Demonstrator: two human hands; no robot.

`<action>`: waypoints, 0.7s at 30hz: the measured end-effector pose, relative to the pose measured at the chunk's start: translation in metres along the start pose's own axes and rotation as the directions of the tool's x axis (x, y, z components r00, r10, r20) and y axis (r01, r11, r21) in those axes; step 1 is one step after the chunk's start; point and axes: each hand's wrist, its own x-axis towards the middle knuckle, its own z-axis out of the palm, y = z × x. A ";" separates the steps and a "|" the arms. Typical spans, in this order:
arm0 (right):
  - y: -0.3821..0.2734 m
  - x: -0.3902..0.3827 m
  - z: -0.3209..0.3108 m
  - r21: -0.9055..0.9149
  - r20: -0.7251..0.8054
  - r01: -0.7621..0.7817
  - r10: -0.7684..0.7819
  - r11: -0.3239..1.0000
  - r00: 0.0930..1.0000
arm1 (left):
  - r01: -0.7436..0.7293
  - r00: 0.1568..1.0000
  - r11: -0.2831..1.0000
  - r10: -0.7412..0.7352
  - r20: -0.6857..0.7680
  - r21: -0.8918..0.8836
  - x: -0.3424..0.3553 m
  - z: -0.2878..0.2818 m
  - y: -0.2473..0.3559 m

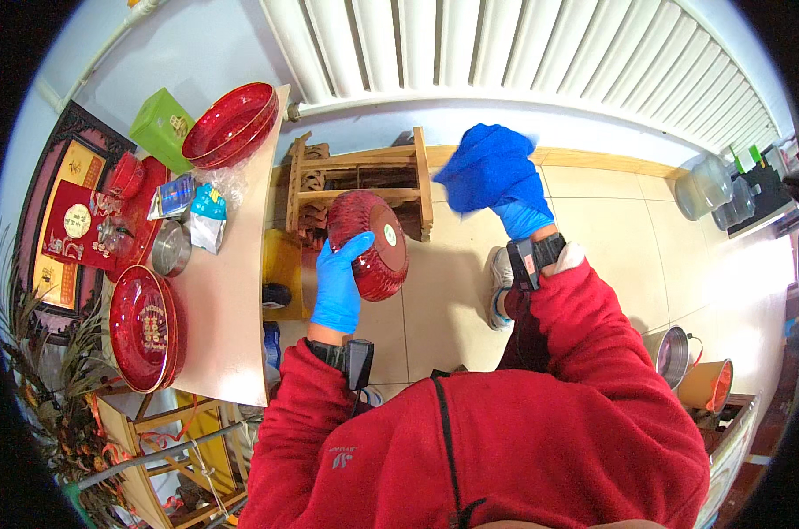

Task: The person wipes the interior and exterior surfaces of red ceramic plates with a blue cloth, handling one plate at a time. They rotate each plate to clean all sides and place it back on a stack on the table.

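My left hand [339, 280], in a blue glove, grips a deep red bowl [370, 247] by its side. The bowl has a ribbed, glossy wall and is tilted so that its base with a small round sticker faces right. My right hand [523, 216], gloved the same way, holds a bright blue cloth [489, 167] up in the air, apart from the bowl. The cloth hides most of the right fingers. Both hands are over the floor, right of the table.
On the table [227, 326] to the left stand red round trays [144, 328], a metal bowl [170, 249], a green box [161, 130] and small packets. A wooden rack [360, 176] stands by the wall under a white radiator [505, 48]. Clear water jugs [703, 187] are at far right.
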 end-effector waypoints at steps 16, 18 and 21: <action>-0.114 -0.034 0.044 -0.214 0.391 0.244 -0.146 0.946 0.909 | -0.302 0.948 0.666 0.283 0.144 0.682 0.004 0.005 -0.024; -0.135 -0.045 0.066 0.577 0.307 0.040 -0.261 0.816 0.915 | -0.346 0.936 0.508 0.244 0.254 0.789 -0.003 0.007 -0.034; -0.104 -0.032 0.093 0.773 -0.372 0.340 -0.052 0.535 0.927 | -0.537 0.843 0.466 0.281 0.459 0.703 -0.016 0.013 -0.042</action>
